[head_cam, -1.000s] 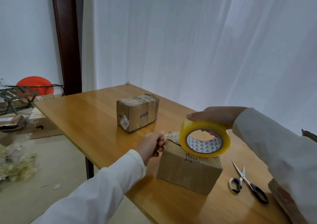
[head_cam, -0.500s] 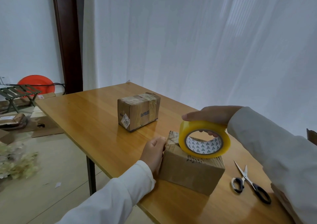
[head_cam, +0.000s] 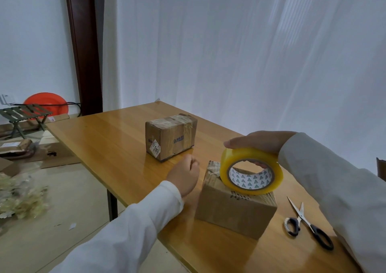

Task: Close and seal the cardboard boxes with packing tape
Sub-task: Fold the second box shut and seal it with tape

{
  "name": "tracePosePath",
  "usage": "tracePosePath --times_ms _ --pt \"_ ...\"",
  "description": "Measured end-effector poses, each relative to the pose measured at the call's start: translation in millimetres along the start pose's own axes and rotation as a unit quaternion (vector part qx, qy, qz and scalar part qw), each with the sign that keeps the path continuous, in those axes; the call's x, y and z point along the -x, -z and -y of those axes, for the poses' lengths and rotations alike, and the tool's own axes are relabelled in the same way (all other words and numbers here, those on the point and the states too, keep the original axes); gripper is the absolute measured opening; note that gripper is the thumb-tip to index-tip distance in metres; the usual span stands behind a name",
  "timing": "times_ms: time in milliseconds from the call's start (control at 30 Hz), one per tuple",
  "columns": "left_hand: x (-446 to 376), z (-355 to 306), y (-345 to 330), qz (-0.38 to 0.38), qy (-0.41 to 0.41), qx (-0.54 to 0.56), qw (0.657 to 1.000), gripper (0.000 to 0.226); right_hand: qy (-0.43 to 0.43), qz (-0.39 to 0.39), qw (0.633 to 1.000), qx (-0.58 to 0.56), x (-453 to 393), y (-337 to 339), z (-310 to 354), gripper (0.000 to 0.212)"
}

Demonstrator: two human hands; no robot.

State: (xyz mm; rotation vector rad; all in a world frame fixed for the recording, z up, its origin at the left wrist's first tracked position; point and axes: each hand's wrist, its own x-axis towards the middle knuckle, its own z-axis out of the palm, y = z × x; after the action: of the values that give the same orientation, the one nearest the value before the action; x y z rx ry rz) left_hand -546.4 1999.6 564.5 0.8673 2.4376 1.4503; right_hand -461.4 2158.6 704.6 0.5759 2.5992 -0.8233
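Note:
A small cardboard box [head_cam: 229,212] lies near the table's front edge. A yellow packing tape roll [head_cam: 250,170] stands on edge on its top. My right hand [head_cam: 257,141] grips the roll from above, with fingertips inside the core. My left hand [head_cam: 183,174] hovers just left of the box's end, fingers curled into a fist, and I see no tape in it. A second cardboard box [head_cam: 171,137], wrapped in tape and bearing a label, sits farther back on the table.
Scissors [head_cam: 307,224] lie on the wooden table [head_cam: 108,139] right of the near box. White curtains hang behind. On the floor at left are flattened cardboard [head_cam: 58,153], a folding stool [head_cam: 25,116], an orange disc [head_cam: 46,103] and packing scraps.
My left hand pulled the tape end out, pressed against the box's left end, then drew slightly away with fingers curled. My right hand kept the roll on the box top.

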Motion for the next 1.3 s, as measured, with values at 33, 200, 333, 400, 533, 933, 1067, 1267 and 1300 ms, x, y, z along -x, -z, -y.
tracePosePath --times_ms 33,200,333,400,533,933,1067,1267,1300 --pt "-4.9 -12.1 -0.8 -0.016 0.001 0.071 0.997 0.027 0.002 -0.002 1.000 0.003 0.2 -1.6 -1.0 0.032" --pt "-16.2 -43.8 -25.6 0.082 0.036 0.113 0.990 0.038 0.002 -0.044 0.999 -0.029 19.7 -3.5 3.7 0.052" --pt "-16.2 -36.8 -26.1 0.092 0.048 0.077 0.992 0.035 0.064 -0.023 0.993 -0.097 33.6 -10.1 -11.9 0.054" --pt "-17.9 -39.0 -24.5 0.098 0.056 0.054 0.992 0.036 0.048 -0.058 0.995 -0.069 35.1 -8.7 -11.9 0.056" --pt "-17.9 -41.8 -24.7 0.107 0.077 0.006 0.991 0.038 -0.067 -0.063 0.993 0.075 40.7 10.1 2.2 0.057" --pt "-14.1 -45.1 -24.9 0.078 0.058 -0.068 0.993 0.037 -0.264 -0.011 0.948 0.176 44.6 1.1 -49.7 0.060" --pt "-11.6 -44.3 -24.4 0.077 0.051 -0.076 0.993 0.040 -0.246 -0.030 0.954 0.169 40.3 0.9 -58.4 0.059" --pt "-12.3 -47.3 -22.6 0.100 0.061 -0.081 0.990 0.047 -0.214 -0.062 0.955 0.197 37.9 0.9 -62.5 0.061" --pt "-12.1 -47.5 -22.2 0.105 0.060 -0.083 0.989 0.050 -0.219 -0.062 0.953 0.199 35.9 -0.6 -63.8 0.061"
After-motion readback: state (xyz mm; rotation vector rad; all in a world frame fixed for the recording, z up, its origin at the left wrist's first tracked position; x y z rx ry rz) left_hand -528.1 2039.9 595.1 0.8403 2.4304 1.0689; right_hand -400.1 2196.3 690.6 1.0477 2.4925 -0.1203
